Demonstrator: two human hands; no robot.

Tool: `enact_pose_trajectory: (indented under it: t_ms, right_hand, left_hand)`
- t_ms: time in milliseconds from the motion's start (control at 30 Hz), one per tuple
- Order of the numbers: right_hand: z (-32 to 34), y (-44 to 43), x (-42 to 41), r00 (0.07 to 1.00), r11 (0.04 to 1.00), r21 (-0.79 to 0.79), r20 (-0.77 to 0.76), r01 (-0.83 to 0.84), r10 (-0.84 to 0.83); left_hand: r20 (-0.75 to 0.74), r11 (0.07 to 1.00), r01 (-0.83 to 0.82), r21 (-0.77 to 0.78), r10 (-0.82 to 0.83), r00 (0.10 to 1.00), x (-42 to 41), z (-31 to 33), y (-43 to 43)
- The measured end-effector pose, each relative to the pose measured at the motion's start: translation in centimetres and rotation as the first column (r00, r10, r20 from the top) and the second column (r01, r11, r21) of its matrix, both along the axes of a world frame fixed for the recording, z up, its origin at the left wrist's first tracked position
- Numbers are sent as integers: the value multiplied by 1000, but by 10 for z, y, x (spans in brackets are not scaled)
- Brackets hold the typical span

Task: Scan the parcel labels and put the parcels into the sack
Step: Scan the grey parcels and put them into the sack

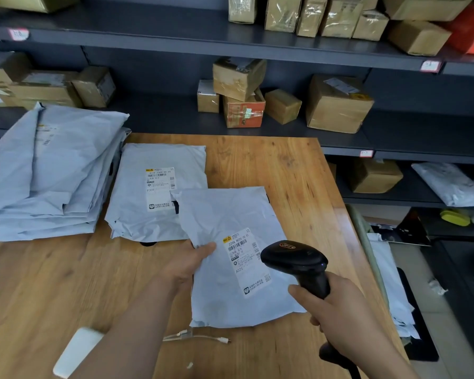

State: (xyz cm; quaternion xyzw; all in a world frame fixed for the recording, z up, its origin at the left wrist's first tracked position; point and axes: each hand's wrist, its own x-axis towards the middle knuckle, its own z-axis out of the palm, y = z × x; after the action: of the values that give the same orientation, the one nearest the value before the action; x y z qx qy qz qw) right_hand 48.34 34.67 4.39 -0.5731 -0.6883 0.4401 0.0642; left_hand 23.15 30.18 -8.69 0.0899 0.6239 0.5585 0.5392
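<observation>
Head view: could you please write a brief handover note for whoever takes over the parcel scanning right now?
Left hand pinches the near parcel at its left edge. Right hand grips the scanner, pointed at its label.
Second parcel lies label-up behind it; a stack of parcels sits left on the table.
Done: cannot tell whether any are scanned.
Left: scan this label, sack it, then the rest.
</observation>
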Motion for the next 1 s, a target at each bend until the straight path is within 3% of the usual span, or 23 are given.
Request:
enact_pose_trajectory:
  t_ms: [267, 500, 700, 1000]
  right_hand:
    - [17, 5, 13, 987, 990, -15, -75, 138, -139]
    - [41, 26, 75, 948, 943, 105, -88, 315, -307]
    - [51, 52, 149, 907, 893, 166, -132, 417, -399]
    - [47, 128, 280, 853, 863, 91, -234, 497, -466]
  left_hand:
    - [17, 999, 32, 40, -32, 999, 0, 7, 2]
    - [38, 978, 115, 173, -123, 992, 33, 41, 42]
    - [10, 951, 194, 242, -202, 979, 109, 64, 100]
    - [30, 939, 288, 189, -298, 954, 280, 46, 206]
